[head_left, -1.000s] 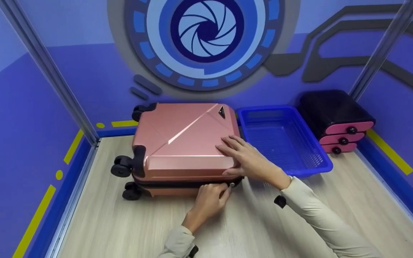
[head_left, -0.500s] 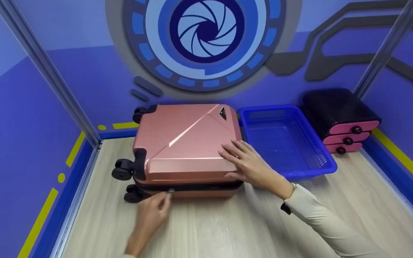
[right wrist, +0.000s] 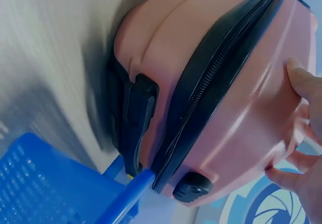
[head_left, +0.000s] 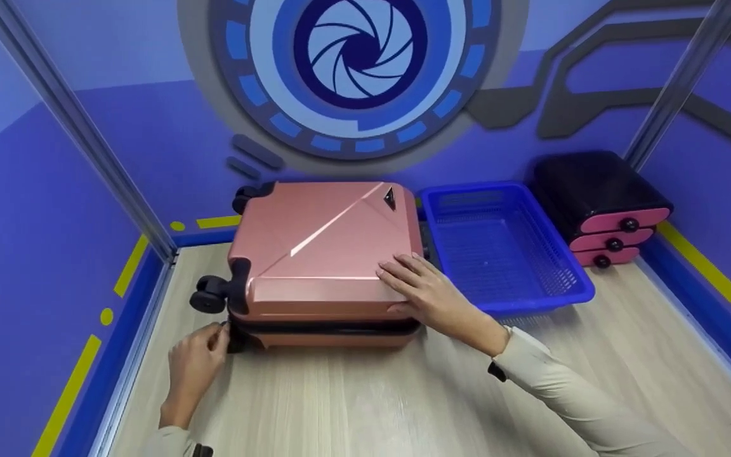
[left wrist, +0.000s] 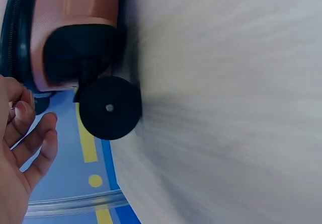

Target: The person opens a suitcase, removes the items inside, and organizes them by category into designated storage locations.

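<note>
A pink hard-shell suitcase lies flat on the wooden surface, its black wheels facing left. At its front left corner my left hand pinches the zipper pull, which the fingers mostly hide. The left wrist view has that hand's fingers beside the black zipper seam and a wheel. My right hand rests with spread fingers on the front right edge of the lid. Zipper teeth show along the dark seam near the suitcase handle in the right wrist view.
A blue plastic basket stands close against the suitcase's right side. Farther right is a black box with pink drawer fronts and round black knobs. Blue printed walls enclose the back and both sides.
My left hand has swept left along the suitcase's front seam with the zipper pull, from the right corner to the left wheel corner. The right hand stays on the lid.
</note>
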Motion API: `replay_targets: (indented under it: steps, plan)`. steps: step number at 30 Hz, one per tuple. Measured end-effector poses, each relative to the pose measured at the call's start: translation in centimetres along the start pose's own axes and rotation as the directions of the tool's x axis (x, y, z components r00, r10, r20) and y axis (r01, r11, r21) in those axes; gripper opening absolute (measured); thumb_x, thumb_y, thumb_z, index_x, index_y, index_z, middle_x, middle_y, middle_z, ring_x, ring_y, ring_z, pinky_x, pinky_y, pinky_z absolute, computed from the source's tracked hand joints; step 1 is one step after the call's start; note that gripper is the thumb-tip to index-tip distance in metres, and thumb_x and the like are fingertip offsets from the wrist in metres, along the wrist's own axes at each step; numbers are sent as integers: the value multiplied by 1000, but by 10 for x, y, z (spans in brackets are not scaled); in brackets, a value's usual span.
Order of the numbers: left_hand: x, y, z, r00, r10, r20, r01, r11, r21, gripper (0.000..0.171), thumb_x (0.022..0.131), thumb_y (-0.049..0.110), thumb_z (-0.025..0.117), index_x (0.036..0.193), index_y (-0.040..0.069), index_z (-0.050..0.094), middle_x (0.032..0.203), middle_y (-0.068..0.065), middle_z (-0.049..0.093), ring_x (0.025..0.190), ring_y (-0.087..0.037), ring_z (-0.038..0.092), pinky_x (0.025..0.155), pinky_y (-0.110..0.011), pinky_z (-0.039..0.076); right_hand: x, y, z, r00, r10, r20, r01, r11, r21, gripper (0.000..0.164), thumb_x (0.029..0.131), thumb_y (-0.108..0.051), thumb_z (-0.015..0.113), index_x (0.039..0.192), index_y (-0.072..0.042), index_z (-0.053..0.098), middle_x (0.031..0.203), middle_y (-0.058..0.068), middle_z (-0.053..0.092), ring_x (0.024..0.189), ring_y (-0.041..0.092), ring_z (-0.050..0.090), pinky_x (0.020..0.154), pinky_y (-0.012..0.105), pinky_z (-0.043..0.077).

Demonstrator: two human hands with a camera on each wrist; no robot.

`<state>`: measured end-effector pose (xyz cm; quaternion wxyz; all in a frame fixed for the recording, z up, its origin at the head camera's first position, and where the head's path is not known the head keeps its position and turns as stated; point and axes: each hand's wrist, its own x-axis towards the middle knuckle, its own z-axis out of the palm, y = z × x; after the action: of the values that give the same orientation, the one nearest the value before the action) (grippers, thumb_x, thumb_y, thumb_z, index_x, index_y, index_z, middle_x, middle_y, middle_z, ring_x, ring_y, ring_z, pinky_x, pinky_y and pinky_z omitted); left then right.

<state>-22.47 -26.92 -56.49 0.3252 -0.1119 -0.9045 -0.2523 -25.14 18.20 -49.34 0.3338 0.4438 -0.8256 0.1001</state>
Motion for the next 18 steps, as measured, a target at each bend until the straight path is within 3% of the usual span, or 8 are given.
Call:
replay_targets:
  steps: [4,8,11,15,18]
  plan:
    - [1,-2,6,1000,-9,6,9,1000,-7,37,91,2,73,66,15,50,58,5,42,50,-18,39,46,-38,31,-2,-3,4,999,34,-23,-33,998,50,69,82,-29,87,142,-3,64,143,15,65,132,42,59,108,61,47]
    - [-6,8,12,999,53,-1,-53,999,-2,22,94,-2,69,77,6,58,67,-8,58,56,-32,57,50,-52,44,-5,-1,4,994,106,-32,-101,985,139,68,82,-24,88,141,-3,64,143,15,65,134,42,57,111,64,44]
    - [-24,21,8,997,73,-5,-73,997,2,12,92,-5,69,85,2,63,76,-14,66,65,-38,65,53,-54,48,-10,-4,0,986,165,9,-163,966,200,66,83,-19,87,143,-3,63,145,15,63,138,42,55,113,64,41]
    - [-54,45,-3,995,103,2,-103,995,-1,13,90,-3,71,85,5,62,77,-10,65,66,-36,65,52,-50,48,-14,-6,-10,960,263,99,-277,945,175,65,85,-13,84,145,-2,61,149,13,61,141,40,52,115,65,38]
    - [-73,64,-6,974,222,-47,-223,975,-13,22,105,13,60,84,7,63,75,-6,64,63,-31,63,50,-44,48,-10,-6,-16,937,316,152,-332,938,99,66,85,-9,82,146,1,58,151,15,58,143,42,50,115,63,39]
